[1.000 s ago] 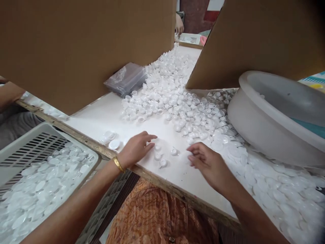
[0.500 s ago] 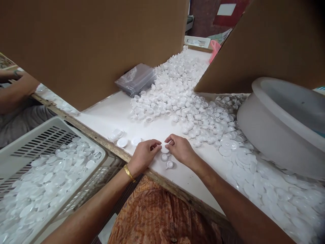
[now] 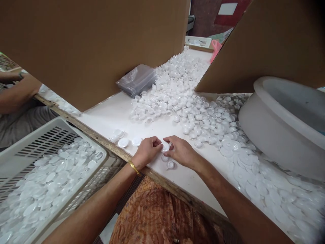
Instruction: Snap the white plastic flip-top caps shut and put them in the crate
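Observation:
Near the table's front edge, a round white plastic cap (image 3: pixel 165 146) is pinched between both hands. My left hand (image 3: pixel 149 149), with a gold bracelet at the wrist, grips its left side with thumb and fingers. On the other side my right hand (image 3: pixel 179 149) holds it, thumb below and index finger above. Just under the hands lies a small white cap with a side tab (image 3: pixel 170 165), and another is partly covered by my right thumb. Left of my left hand are a flat white disc (image 3: pixel 136 141), another disc (image 3: pixel 123 142) and a few clear-white pieces (image 3: pixel 117 134).
A big heap of small white caps (image 3: pixel 177 88) spreads over the white table (image 3: pixel 106 115). At right stand a large grey tub (image 3: pixel 274 132) and a pile of flat discs (image 3: pixel 254 183). A crate (image 3: pixel 101 159) full of white pieces sits left. Cardboard panels (image 3: pixel 101 40) divide the table; a person's arm (image 3: pixel 20 93) shows beyond.
My right thumb has moved down below the cap, and more of the cap's face shows between the hands. The view has shifted slightly; the rest lies as before.

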